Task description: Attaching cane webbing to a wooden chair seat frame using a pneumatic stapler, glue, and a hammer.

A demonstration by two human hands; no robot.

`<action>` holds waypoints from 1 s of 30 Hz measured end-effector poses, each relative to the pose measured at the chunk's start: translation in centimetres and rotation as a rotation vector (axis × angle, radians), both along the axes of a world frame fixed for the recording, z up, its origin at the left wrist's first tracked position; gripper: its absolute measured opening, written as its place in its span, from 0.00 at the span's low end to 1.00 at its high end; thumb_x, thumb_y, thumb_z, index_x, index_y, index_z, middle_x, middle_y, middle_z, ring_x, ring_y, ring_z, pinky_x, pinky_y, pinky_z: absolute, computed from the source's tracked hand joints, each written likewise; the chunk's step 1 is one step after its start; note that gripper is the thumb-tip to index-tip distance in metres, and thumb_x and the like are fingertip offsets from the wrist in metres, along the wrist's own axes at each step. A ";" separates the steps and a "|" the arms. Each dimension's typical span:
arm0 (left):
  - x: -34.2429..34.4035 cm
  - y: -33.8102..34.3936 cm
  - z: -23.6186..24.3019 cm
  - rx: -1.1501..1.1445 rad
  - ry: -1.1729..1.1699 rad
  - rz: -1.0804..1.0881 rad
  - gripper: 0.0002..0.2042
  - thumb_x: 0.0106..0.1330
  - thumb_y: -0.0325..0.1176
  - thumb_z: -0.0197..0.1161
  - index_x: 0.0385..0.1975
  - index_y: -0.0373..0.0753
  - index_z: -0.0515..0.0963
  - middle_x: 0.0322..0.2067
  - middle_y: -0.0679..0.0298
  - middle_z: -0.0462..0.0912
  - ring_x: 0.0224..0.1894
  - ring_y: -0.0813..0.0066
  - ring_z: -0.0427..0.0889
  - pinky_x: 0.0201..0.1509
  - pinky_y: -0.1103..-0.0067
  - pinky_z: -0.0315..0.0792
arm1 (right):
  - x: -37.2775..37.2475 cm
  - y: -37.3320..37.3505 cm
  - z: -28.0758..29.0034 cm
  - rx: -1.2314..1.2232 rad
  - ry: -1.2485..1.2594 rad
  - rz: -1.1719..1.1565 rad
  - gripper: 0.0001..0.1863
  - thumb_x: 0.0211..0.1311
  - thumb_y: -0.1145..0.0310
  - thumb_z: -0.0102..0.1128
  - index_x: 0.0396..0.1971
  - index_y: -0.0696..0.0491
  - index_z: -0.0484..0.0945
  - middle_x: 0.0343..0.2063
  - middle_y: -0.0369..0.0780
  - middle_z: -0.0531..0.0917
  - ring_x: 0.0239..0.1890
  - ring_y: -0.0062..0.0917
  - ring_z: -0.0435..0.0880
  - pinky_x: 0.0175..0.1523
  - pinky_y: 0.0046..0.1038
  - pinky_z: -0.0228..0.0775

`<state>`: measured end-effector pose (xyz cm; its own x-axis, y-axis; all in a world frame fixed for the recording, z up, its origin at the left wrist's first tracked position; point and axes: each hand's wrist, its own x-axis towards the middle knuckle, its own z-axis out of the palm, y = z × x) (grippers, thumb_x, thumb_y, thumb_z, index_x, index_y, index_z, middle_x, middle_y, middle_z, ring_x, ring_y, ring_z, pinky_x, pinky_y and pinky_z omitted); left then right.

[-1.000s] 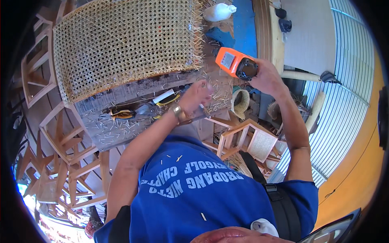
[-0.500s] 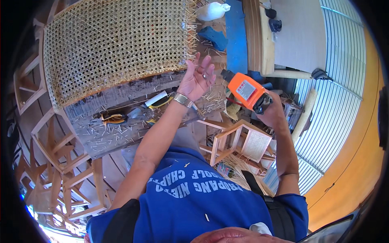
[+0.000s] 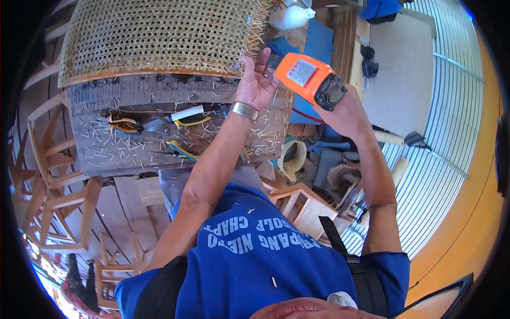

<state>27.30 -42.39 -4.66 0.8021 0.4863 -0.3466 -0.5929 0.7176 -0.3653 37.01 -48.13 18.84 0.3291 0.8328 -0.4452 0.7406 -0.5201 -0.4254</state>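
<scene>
My right hand [image 3: 342,111] grips an orange staple or nail gun [image 3: 303,73] from its right side. The gun's black nose points left, close by the fingers of my left hand [image 3: 257,87]. That left hand is palm up with its fingers apart, holding nothing I can see, at the near right corner of a woven cane panel [image 3: 159,40]. Loose cane ends stick out along the panel's right edge. The gun's nose partly overlaps the fingertips, so I cannot tell whether they touch the cane.
The wooden bench [image 3: 186,95] is strewn with cut cane bits. On it lie pliers [image 3: 125,125], a white-handled tool [image 3: 187,112] and a yellow-and-blue handled tool [image 3: 183,151]. A white bottle [image 3: 291,17] lies beyond the gun. Wooden chair frames [image 3: 64,204] stand at left.
The gun has moved left and away from me, its nose now beside my left fingers. My left hand has moved slightly forward along the panel's corner. The whole view has shifted.
</scene>
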 end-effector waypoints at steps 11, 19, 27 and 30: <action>1.4 -0.3 -0.5 0.088 0.103 0.073 0.27 0.67 0.63 0.59 0.53 0.46 0.77 0.43 0.71 0.84 0.45 0.78 0.81 0.47 0.75 0.79 | 1.5 7.0 -3.4 -0.081 0.002 0.110 0.16 0.52 0.65 0.67 0.39 0.58 0.84 0.27 0.40 0.86 0.31 0.21 0.81 0.42 0.32 0.76; 4.0 -0.8 0.3 -0.089 0.497 0.029 0.21 0.70 0.56 0.63 0.40 0.41 0.81 0.36 0.69 0.83 0.32 0.78 0.79 0.35 0.80 0.76 | 1.3 8.7 -3.4 -0.279 -0.123 0.231 0.20 0.53 0.62 0.65 0.38 0.63 0.81 0.28 0.52 0.85 0.34 0.36 0.87 0.46 0.36 0.76; 4.0 -0.7 0.5 -0.068 0.594 -0.040 0.23 0.67 0.57 0.65 0.37 0.39 0.81 0.33 0.68 0.82 0.29 0.78 0.78 0.33 0.80 0.73 | -0.1 10.0 -2.2 -0.342 -0.133 0.214 0.20 0.53 0.61 0.65 0.39 0.63 0.81 0.28 0.54 0.85 0.35 0.44 0.87 0.45 0.38 0.76; 4.1 -0.6 0.9 -0.063 0.642 -0.025 0.25 0.68 0.59 0.64 0.37 0.38 0.81 0.33 0.67 0.83 0.29 0.78 0.78 0.33 0.81 0.72 | -0.6 10.5 -2.4 -0.363 -0.176 0.220 0.20 0.53 0.61 0.65 0.39 0.63 0.82 0.29 0.56 0.85 0.37 0.46 0.87 0.45 0.39 0.76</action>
<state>31.43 -42.98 -3.74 0.4369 0.4327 -0.7886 -0.6907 0.7230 0.0141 36.40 -37.65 16.45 0.2585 0.6915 -0.6745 0.8947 -0.4347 -0.1027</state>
